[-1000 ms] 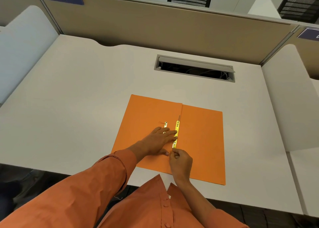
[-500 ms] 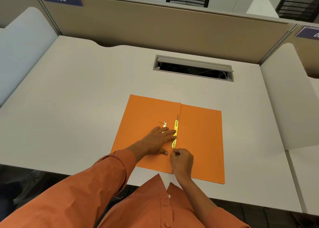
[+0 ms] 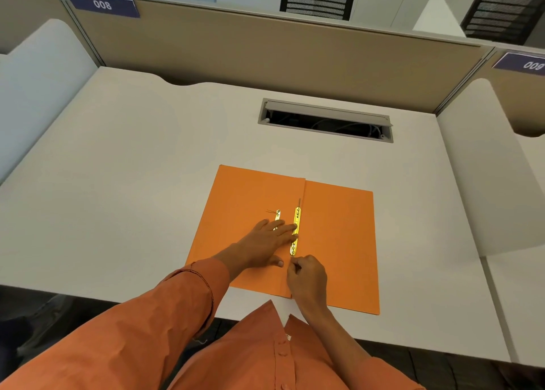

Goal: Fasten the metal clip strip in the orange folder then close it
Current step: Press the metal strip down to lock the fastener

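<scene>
1. The desk (image 3: 147,183) held the folder (image 3: 339,242), lying open near its near edge.
2. The left hand (image 3: 265,240) lay flat, fingers spread, touching the strip (image 3: 295,231) by the fold.
3. The right hand (image 3: 308,277) pinched at the strip's near end.

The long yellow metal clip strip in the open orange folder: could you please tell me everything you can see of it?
The long yellow metal clip strip is a narrow, shiny, brass-coloured bar with small holes along it. It lies flat just left of the centre fold of the open orange folder, running along the fold. The left hand lies flat on the folder with its fingertips on the strip's middle. The right hand is curled at its near end; contact there is unclear.
</scene>
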